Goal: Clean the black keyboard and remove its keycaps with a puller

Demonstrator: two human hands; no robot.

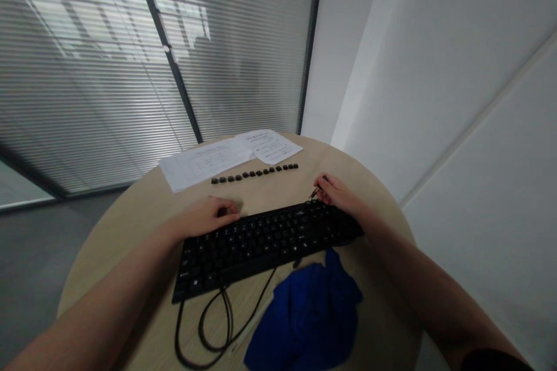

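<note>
A black keyboard [270,237] lies at a slant across the round table. My left hand [213,214] rests at its upper left edge, fingers curled with a gap between thumb and forefinger and nothing visible in them. Over the keyboard's upper right corner, my right hand [335,191] pinches a thin dark tweezer-like tool [317,188], its tips pointing down and left. Beyond the keyboard, several small black keycaps [259,173] form a row.
White printed papers [209,161] lie at the far side of the wooden table [143,208]. A blue cloth [308,319] and a looped black cable [230,324] are on the near side. A small dark piece [297,263] sits below the keyboard.
</note>
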